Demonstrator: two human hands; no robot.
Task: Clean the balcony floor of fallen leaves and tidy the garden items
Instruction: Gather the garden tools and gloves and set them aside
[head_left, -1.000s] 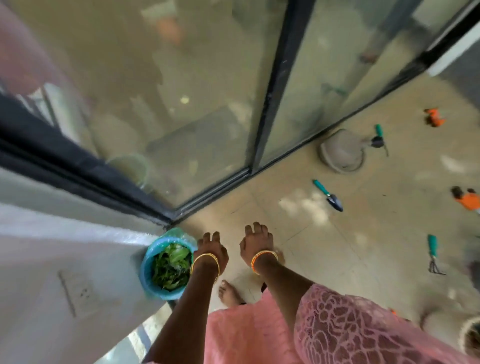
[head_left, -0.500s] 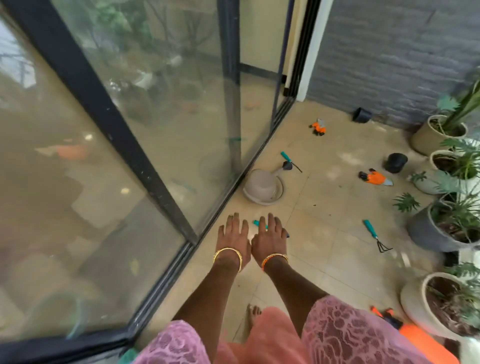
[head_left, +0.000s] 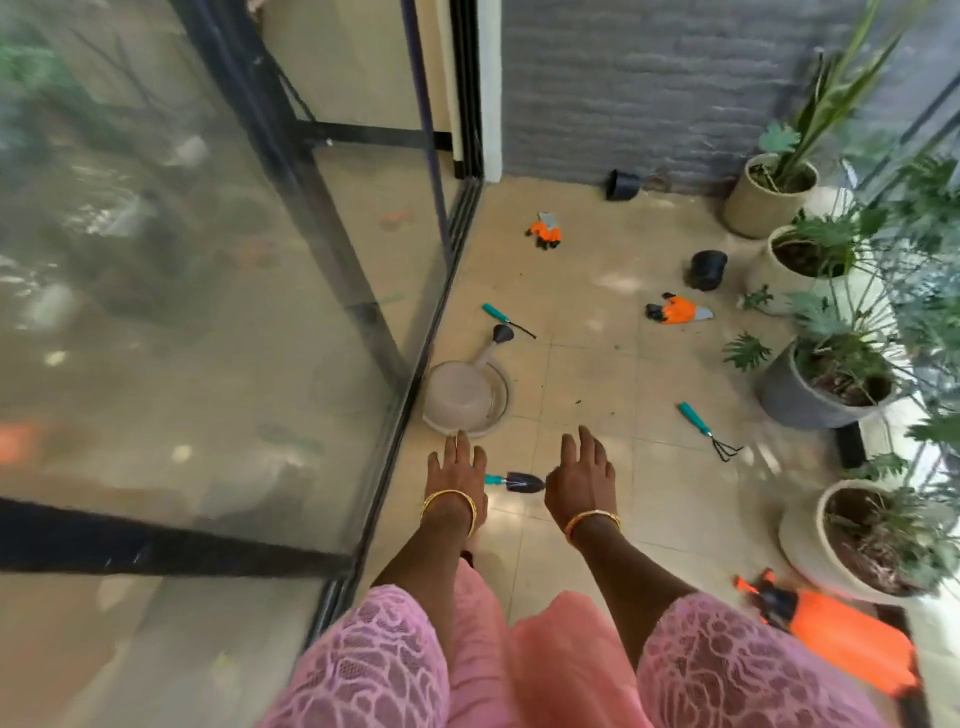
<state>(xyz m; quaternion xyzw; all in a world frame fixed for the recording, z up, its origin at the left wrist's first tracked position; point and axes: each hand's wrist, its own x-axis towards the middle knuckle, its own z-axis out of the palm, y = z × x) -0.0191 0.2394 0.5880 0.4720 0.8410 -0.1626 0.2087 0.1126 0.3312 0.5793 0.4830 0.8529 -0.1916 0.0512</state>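
My left hand (head_left: 458, 475) and my right hand (head_left: 581, 478) are stretched out palm down over the beige tiled floor, fingers apart, holding nothing. Between them on the floor lies a teal-handled trowel (head_left: 517, 481). Just beyond my left hand a beige watering can (head_left: 465, 395) lies by the glass door. A teal hand rake (head_left: 707, 430) lies to the right. Another teal-handled tool (head_left: 506, 319) lies past the can's spout. Two orange gloves (head_left: 545, 231) (head_left: 678, 310) and two black pots (head_left: 622, 184) (head_left: 706, 269) are scattered farther off.
A glass sliding door (head_left: 311, 291) with black frame runs along the left. A grey wall (head_left: 649, 88) closes the far end. Potted plants (head_left: 826, 384) line the right side. An orange sprayer (head_left: 836, 631) lies at the lower right by a white pot (head_left: 815, 545).
The view has swung from the blue bucket of leaves by the wall toward the balcony's far end. My hands have spread apart and the trowel now shows between them.
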